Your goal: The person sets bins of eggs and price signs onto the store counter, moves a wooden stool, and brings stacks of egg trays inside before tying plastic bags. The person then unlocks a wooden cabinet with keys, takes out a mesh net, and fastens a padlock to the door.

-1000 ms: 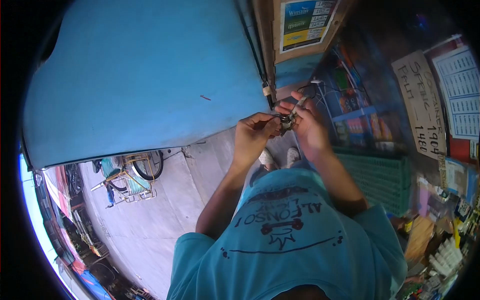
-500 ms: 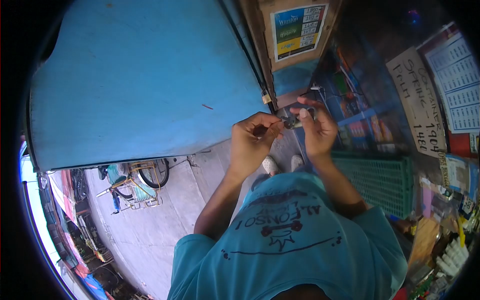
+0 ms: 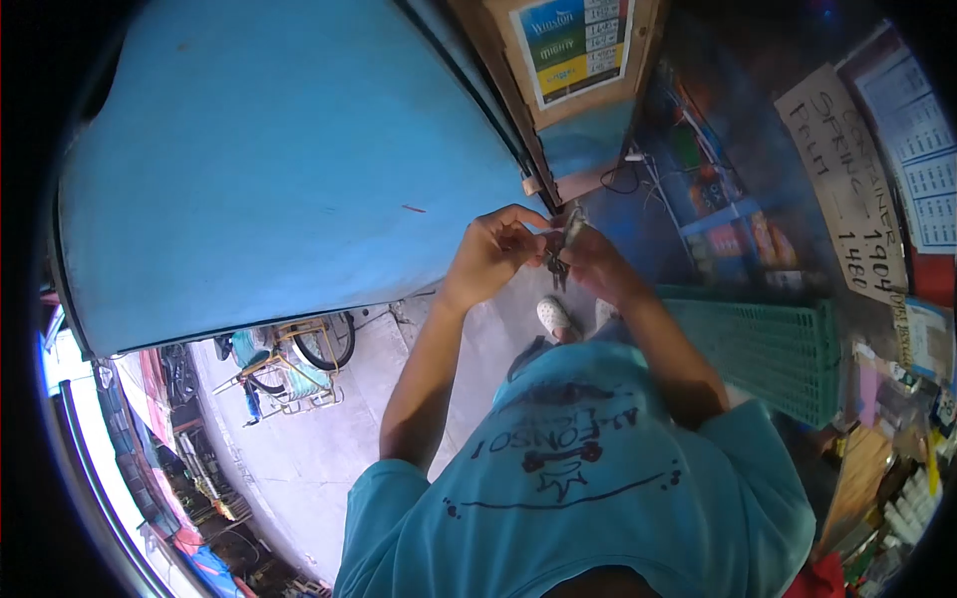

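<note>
In front of my chest, both hands meet at a small bunch of keys [image 3: 557, 271] that dangles between them. My right hand [image 3: 600, 267] is closed around the top of the bunch, its fingertips partly in shadow. A curved metal piece [image 3: 575, 221] sticks up above those fingers; whether it is a key ring or a padlock's shackle I cannot make out. My left hand [image 3: 488, 254] has thumb and fingers pinched together against the bunch from the other side. What exactly lies in that pinch is hidden.
A large blue panel [image 3: 279, 169] stands at left, beside a wooden post with a price poster [image 3: 573, 50]. Right are a green plastic crate [image 3: 748, 349], a handwritten cardboard sign [image 3: 842, 179] and shelved goods. A bicycle [image 3: 289, 364] is on the concrete floor [image 3: 349, 448].
My right hand has moved left and slightly down, its fingers curling in from a looser hold. The keys now hang lower, below both hands. The camera view has shifted slightly.
</note>
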